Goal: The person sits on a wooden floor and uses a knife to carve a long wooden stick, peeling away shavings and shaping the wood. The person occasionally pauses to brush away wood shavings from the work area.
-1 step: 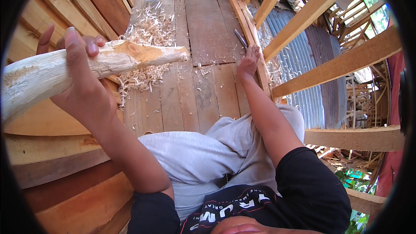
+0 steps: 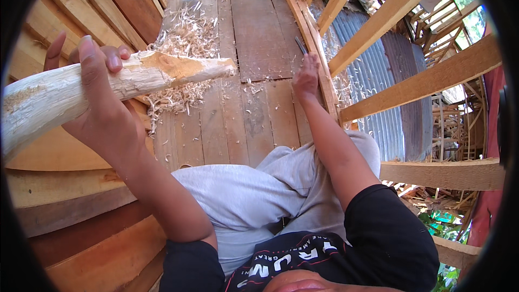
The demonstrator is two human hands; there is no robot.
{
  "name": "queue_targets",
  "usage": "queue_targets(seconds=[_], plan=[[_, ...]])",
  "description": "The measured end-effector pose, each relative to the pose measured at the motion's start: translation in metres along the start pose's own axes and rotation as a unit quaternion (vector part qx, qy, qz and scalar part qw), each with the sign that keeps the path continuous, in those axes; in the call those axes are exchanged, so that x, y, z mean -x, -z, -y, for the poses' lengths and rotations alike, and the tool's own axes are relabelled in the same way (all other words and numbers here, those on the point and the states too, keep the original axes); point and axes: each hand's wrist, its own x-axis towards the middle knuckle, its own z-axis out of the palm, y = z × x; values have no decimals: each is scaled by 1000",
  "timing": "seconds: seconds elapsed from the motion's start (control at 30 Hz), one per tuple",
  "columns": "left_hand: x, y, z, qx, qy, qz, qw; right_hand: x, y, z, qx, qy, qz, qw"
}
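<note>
My left hand (image 2: pixel 105 86) is closed round a thick, pale, peeled wooden pole (image 2: pixel 48 94), thumb across its top. The pole comes in from the left edge and tapers to a rough, cut end over the floor, with a yellower shaved patch near that end. On the right, my right hand (image 2: pixel 307 78) reaches down to the floorboards beside a wooden rail (image 2: pixel 300 8). Its fingers are stretched forward. At their tips lies a thin, dark, bar-like tool (image 2: pixel 300 45); its near end meets the fingers, and its exact kind is unclear.
Curly wood shavings (image 2: pixel 186 38) are heaped on the plank floor (image 2: pixel 262 27) beyond the pole. Stacked boards (image 2: pixel 92 238) line my left side. To the right, slanting wooden posts (image 2: pixel 389 16) stand before corrugated metal sheets (image 2: pixel 367 75). A small clear object (image 2: pixel 189 0) sits near the shavings.
My right hand has shifted slightly forward and left, toward the dark tool, whose angle has changed a little. My left hand and the pole have hardly moved.
</note>
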Motion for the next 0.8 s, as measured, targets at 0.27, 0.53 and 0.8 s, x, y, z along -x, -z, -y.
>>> queue_targets(seconds=[0.27,0.53,0.8], plan=[[3,-9,5,15,6,9,1000,3,-32,7,-165,-75,165,969],[8,-16,8,41,33,20,998,16,-21,59,-14,-128,279,952],[8,-12,10,55,25,20,998,31,5,84,-101,-87,262,956]])
